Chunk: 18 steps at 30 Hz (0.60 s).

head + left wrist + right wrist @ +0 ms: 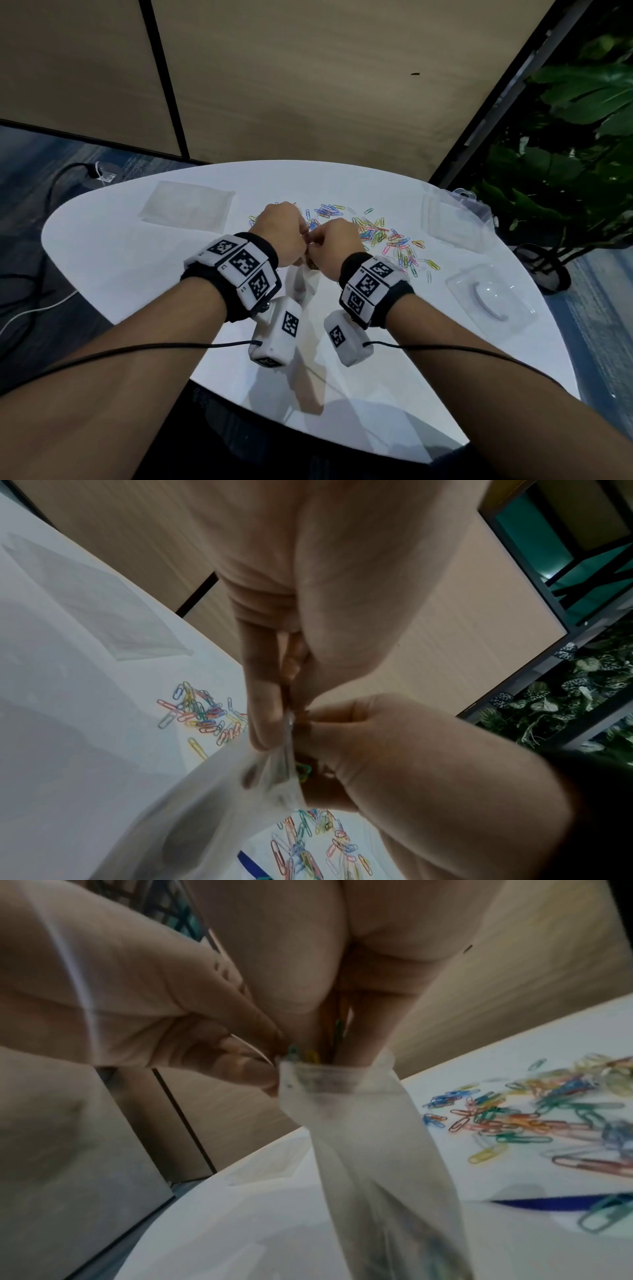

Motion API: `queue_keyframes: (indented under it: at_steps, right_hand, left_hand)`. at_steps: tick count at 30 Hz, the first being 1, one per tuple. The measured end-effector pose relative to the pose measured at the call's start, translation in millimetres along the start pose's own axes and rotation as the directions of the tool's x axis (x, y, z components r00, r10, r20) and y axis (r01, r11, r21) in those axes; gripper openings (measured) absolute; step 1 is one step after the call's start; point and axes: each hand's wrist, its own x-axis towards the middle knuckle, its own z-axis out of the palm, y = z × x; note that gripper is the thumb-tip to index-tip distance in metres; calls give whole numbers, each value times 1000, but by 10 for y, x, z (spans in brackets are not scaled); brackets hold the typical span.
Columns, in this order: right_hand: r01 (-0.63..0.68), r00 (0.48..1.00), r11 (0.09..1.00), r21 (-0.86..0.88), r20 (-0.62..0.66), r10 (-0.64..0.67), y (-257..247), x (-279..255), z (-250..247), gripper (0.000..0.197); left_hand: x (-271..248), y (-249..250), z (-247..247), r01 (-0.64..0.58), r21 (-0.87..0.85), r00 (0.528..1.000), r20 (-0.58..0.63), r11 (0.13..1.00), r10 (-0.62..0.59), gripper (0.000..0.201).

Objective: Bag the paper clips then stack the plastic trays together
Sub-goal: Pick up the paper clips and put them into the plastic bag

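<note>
Item: small clear plastic bag (pixel 346 1093), hanging above white desk (pixel 144 267). Left grip (pixel 279 236) pinches its mouth; right grip (pixel 337 246) pinches coloured paper clips (pixel 310 1056) into it (bagging step). Next: release clips, fetch more.

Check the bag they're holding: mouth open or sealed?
Open. In the right wrist view the bag mouth gapes, with paper clips held by the right hand poking in.

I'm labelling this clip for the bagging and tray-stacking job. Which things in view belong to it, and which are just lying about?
Belong to the job:
small clear plastic bag, held by left hand
right hand feeding clips in
loose coloured paper clips
clear plastic tray
second clear tray

Lying about:
flat stack of clear bags
green leafy plant
black cable
</note>
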Motion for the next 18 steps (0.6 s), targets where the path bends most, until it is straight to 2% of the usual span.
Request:
queue_keyframes:
  at_steps: [3, 7, 10, 13, 14, 16, 18]
  right_hand:
    - [2, 999, 1000, -25, 42, -1, -23, 29, -14, 25]
    - [42, 999, 996, -83, 10, -42, -16, 38, -53, 11]
    - [80, 997, 985, -152, 28, -77, -14, 34, -91, 11]
    - [158, 980, 974, -163, 148, -134, 10, 47, -146, 18]
    - [169, 967, 980, -106, 212, -144, 24, 67, -181, 21]
    - [80, 941, 981, 178, 312, -133, 66, 132, -299, 19]
    - [-65, 953, 881, 468, 292, -85, 205, 263, -436, 13]
  left_hand:
    - [-4, -18, -24, 8, -14, 1000, -16, 1000, -9, 25]
    - [-29, -3, -47, 17, -32, 1000, -10, 999, -17, 24]
    - [-56, 17, -38, 11, -29, 1000, 17, 1000, -11, 25]
    - [-52, 22, -44, 9, -10, 1000, 8, 1000, -9, 25]
    - [-45, 20, -53, 21, -13, 1000, 2, 1000, -21, 24]
    - [-45, 8, -78, 38, -14, 999, -16, 999, -38, 23]
    - [-40, 8, -92, 41, 7, 999, -31, 999, -41, 26]
